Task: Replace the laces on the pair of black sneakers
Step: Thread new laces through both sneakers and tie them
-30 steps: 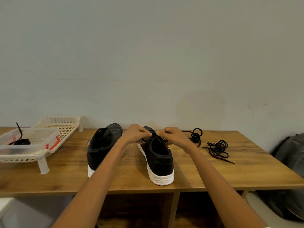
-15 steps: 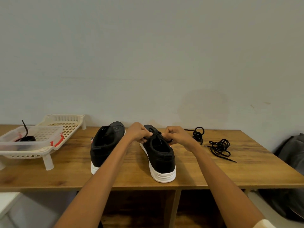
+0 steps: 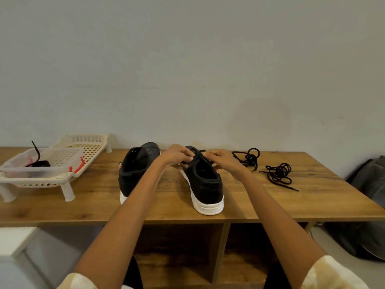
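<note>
Both hands (image 3: 180, 154) (image 3: 221, 160) (unmoved) still on lace (image 3: 198, 153)

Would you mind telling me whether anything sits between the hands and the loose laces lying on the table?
Nothing visible does. Both the left hand and right hand are at the lace on the right sneaker. The two loose laces lie just right of the right hand, with only bare table between.

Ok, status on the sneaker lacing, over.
Left hand and right hand both pinch the black lace on the right sneaker. Left sneaker shows no lace. Two loose lace bundles lie clear, right.
</note>
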